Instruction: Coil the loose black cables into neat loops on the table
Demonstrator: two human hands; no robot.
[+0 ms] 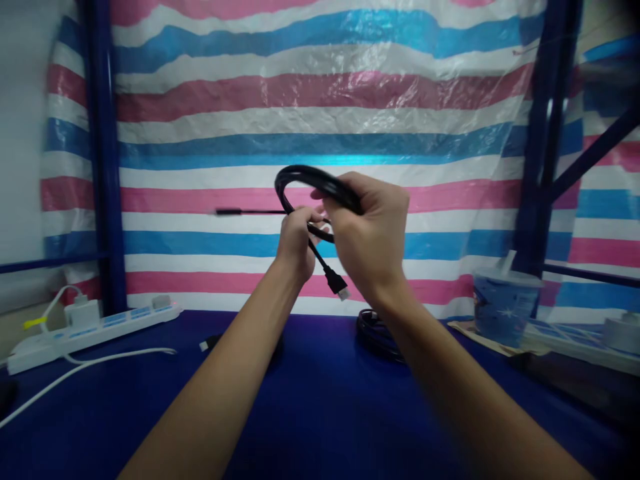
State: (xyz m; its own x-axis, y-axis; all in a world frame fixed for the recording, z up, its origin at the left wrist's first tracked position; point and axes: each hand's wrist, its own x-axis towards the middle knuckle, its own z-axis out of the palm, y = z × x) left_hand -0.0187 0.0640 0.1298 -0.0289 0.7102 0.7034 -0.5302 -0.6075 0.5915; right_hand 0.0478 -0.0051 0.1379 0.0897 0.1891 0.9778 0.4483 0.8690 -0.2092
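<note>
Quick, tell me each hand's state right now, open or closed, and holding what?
Left hand: closed, holding the black cable.
Right hand: closed, holding the same cable by its coiled part.

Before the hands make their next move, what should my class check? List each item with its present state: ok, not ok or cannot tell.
1. Right hand grips the glossy black, looped cable: ok.
2. Left hand holds the cable at the loop's lower left: ok.
3. Black, blocky plug with a pale metal tip hangs free below the loop: ok.
4. Plug type on the slim black end pointing left: cannot tell, blurred.
5. Black cable coil on the flat blue table lies apart from the held cable: ok.
</note>
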